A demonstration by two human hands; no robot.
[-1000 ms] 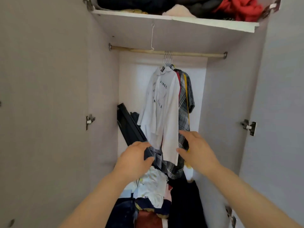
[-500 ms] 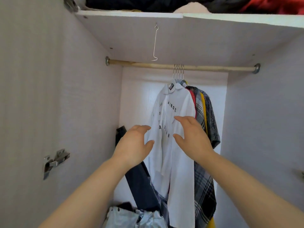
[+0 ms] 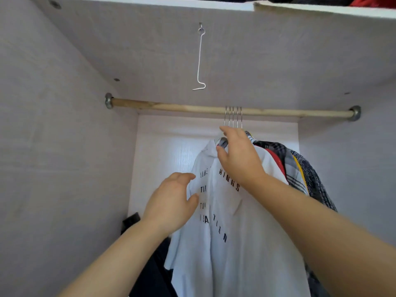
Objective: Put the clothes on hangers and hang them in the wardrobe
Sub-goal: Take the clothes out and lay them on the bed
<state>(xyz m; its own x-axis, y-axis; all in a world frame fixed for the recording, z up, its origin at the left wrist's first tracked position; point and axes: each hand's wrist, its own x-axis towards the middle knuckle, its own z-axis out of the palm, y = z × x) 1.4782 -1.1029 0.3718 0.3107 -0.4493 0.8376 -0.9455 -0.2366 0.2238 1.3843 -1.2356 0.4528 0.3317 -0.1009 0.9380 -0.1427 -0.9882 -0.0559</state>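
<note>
The right hand's fingers are stretched up and spread, the forefinger tip just beside the lower ends of the hanger hooks, the thumb apart from it and lying against the shirt at its collar; the collar and the neck of the front hanger sit in the gap between thumb and forefinger; nothing is pinched that can be seen, and the remaining fingers are hidden behind the back of the hand. The right hand covers the top of the shirt front, its forearm running down to the lower right.

The left hand's fingers are loosely bent with the thumb held out below them; they hold nothing, and lie in front of the shirt's left shoulder and sleeve; whether they touch the cloth cannot be told. The left hand is lower than the right and to its left.

The shirt is white with black letters and hangs in the wardrobe, first in a row; behind it to the right hang checked clothes with red and yellow edges showing. Their hangers hook close together over the wooden rod, right of its middle. A wire hook dangles from the underside of the shelf above the rod; dark cloth lies low at the left, under the left forearm.
</note>
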